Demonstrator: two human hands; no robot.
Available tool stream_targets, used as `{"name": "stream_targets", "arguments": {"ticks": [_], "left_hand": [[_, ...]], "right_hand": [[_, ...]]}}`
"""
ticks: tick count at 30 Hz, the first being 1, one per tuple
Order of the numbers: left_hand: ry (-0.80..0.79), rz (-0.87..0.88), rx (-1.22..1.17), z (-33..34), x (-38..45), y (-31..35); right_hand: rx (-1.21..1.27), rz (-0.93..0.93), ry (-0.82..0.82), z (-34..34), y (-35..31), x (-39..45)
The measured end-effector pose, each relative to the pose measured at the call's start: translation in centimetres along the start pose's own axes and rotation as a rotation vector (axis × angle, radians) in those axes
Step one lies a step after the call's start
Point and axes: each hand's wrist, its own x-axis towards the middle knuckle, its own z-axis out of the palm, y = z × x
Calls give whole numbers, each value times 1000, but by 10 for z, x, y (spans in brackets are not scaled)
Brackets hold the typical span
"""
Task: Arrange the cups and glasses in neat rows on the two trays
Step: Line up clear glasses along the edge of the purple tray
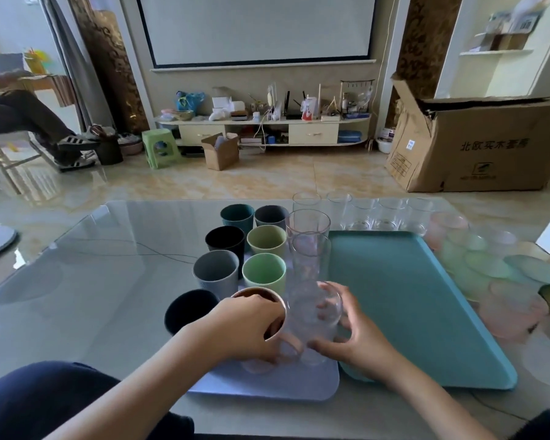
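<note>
A lavender tray (267, 387) near the table's front holds two rows of coloured cups: teal (237, 214), black (224, 238), grey (216, 268), olive (266, 239), green (263, 269) and others. A third row of clear glasses (308, 225) runs along its right side. My right hand (356, 341) wraps the nearest clear glass (315, 312) at its base. My left hand (251, 325) rests over the brown cup (254, 293), fingers touching the same glass. The teal tray (426, 312) on the right holds nothing.
More clear glasses (385, 214) stand behind the teal tray. Pastel frosted cups and round coasters (486, 265) lie to its right. A navy cup (189, 311) stands at the lavender tray's left edge. A large cardboard box (477, 144) sits on the floor beyond.
</note>
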Motion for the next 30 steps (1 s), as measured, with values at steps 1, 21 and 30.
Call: {"name": "stream_targets", "arguments": {"ticks": [1, 21, 30], "left_hand": [[-9, 21, 16, 2, 0, 2], [51, -175, -869, -51, -18, -53], [253, -926, -995, 18, -60, -135]], "right_hand": [[13, 8, 2, 1, 2, -1], [-360, 177, 330, 14, 10, -55], [-680, 468, 156, 41, 8, -50]]}}
